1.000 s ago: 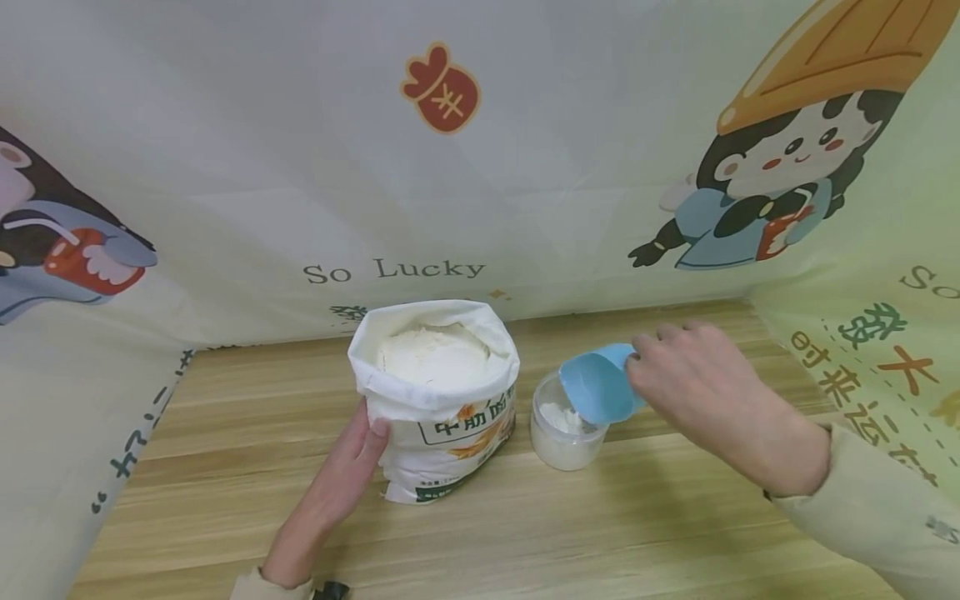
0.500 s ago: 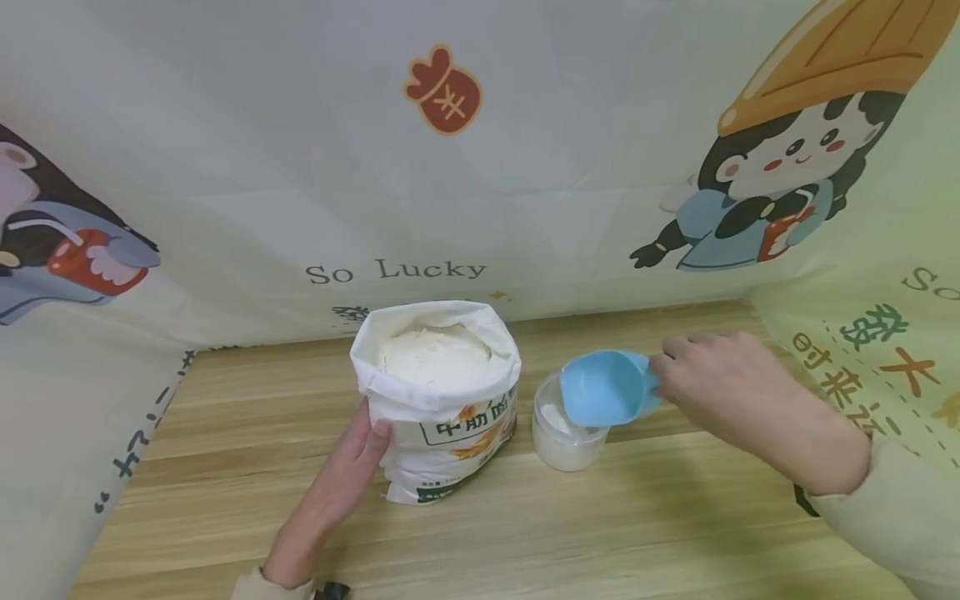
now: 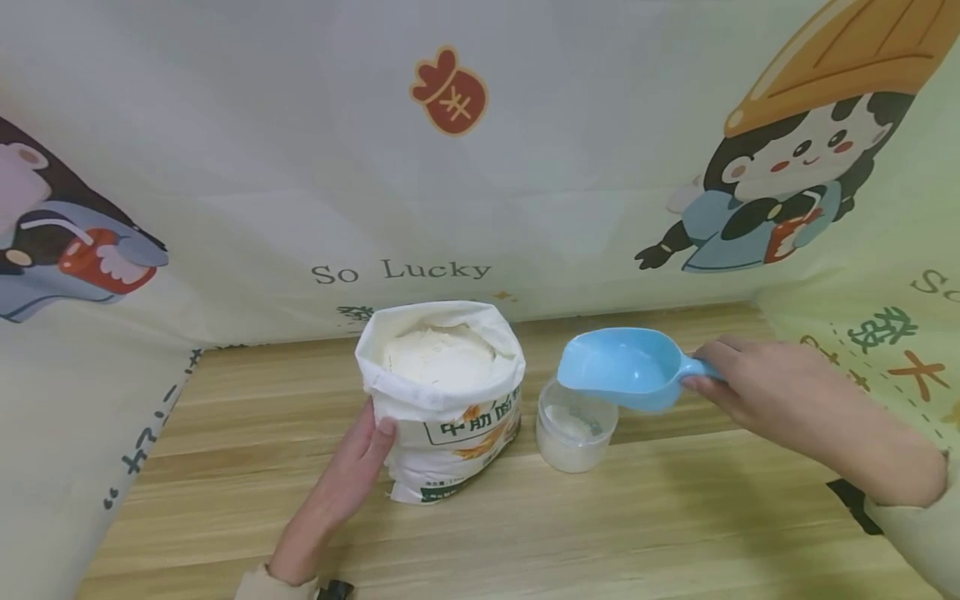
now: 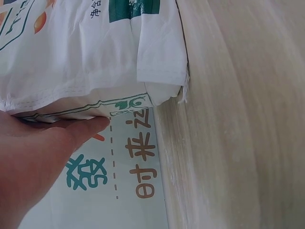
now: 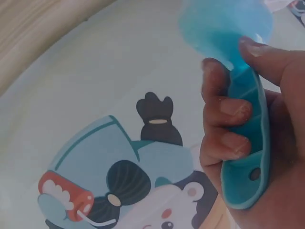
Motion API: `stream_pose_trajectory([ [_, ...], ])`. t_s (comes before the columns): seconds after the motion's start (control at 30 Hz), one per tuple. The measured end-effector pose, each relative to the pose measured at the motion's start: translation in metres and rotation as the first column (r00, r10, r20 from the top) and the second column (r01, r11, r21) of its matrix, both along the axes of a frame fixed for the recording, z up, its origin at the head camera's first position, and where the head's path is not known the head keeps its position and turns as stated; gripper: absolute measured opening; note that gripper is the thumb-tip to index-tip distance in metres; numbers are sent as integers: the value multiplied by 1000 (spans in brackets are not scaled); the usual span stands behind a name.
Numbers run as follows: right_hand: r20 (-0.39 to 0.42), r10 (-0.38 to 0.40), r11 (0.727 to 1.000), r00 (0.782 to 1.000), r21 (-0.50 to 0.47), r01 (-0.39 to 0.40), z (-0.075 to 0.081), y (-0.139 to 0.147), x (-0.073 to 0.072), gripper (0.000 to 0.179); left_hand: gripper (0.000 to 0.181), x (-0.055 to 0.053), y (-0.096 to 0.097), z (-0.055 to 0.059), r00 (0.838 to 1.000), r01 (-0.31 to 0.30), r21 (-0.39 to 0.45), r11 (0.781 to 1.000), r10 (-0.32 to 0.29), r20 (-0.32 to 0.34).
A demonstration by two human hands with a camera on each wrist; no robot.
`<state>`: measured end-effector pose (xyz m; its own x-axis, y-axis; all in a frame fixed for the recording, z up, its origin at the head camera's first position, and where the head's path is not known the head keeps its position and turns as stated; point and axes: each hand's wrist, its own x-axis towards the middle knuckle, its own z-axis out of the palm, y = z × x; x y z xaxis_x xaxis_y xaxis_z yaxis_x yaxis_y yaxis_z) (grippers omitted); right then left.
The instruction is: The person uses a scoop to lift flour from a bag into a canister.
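The scoop (image 3: 637,372) looks light and stiff, perhaps slightly slick, so its ribbed handle (image 5: 258,138) seems the place to hold. The right grip (image 3: 765,396) curls round that handle, with the bowl (image 3: 617,360) ahead of it, above the jar (image 3: 573,448). The bag (image 3: 442,454), likely soft and heavy, stands on the counter (image 3: 540,542), just left of the jar; the left grip (image 3: 354,462) rests flat against its side
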<state>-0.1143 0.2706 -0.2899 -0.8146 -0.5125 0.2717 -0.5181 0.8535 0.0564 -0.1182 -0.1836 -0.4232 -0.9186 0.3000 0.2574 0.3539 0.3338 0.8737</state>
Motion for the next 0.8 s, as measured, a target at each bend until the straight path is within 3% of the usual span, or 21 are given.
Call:
stream_pose_trajectory([
  [0.3,-4,0,999,1000,-47,0,11,-6,4,23,59,2,0,3,1000,-14,-17,1000,14,-4],
  [0.6,-116,14,992,993,-125,-28,9,-30,1,24,58,2,-1,0,1000,-10,-2,1000,10,-13],
  [0.8,-174,66,983,982,-158,-94,14,-51,-5,32,54,1,2,2,998,-57,9,998,57,-29],
])
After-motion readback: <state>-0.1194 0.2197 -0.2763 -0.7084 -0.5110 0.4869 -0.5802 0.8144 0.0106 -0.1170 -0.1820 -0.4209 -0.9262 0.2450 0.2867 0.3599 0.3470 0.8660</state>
